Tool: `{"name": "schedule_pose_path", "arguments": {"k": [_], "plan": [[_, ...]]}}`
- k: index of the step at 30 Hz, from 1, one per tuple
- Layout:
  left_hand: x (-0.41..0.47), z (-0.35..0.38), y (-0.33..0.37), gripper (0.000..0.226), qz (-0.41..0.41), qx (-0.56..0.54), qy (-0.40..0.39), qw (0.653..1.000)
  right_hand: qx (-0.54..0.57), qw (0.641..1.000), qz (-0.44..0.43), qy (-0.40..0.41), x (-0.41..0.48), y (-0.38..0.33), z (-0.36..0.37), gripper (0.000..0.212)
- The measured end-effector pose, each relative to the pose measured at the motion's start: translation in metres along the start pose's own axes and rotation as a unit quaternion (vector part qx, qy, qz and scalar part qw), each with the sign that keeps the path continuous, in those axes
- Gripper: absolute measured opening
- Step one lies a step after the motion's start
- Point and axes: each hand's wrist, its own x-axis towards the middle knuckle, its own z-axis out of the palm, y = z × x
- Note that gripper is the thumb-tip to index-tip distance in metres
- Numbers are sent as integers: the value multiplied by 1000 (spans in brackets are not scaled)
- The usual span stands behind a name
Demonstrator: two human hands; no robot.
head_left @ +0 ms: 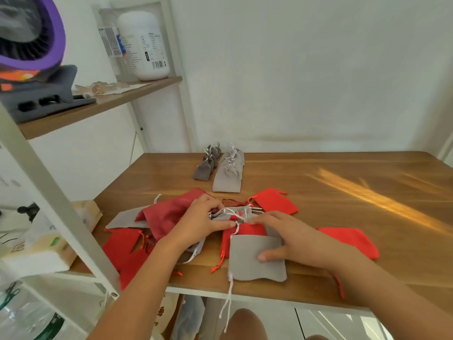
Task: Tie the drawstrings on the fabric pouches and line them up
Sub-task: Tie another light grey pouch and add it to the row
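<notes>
Loose pouches lie in a heap at the table's near edge: several red ones [274, 201] and grey ones, including a flat grey pouch [255, 266] whose white cord hangs over the edge. My left hand [206, 223] pinches the white drawstrings of a small grey pouch [226, 214] in the middle of the heap. My right hand [291, 238] lies with straight fingers over the pouches, its fingertips at the same cords and its thumb on the flat grey pouch. Two rows of tied pouches stand further back, dark grey [206, 165] and light grey [228, 176].
The wooden table [343, 182] stretches to the right with a sunlit streak. A white shelf frame [49, 187] stands close on the left, carrying a white bottle [144, 45] and a grey foam piece [41, 99] on its upper board. Boxes sit lower left.
</notes>
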Motion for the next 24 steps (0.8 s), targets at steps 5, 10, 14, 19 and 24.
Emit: {"name": "schedule_pose_path", "arguments": {"k": [5,10,14,19,24], "plan": [[-9,-16,-12,19,-37,-56,102,992,12,999,9,35,-4,17,-8,37],[-12,-27,-32,23,-141,-115,293,939,9,999,26,38,-2,19,-15,26],[-10,-22,-40,30,-168,5,214,962,91,994,49,32,-1,17,-21,20],[-6,-21,-38,31,-94,-16,40,995,452,887,37,83,-8,15,-48,18],[-10,-29,-27,45,-55,-145,-13,988,602,773,72,185,7,24,-72,16]]}}
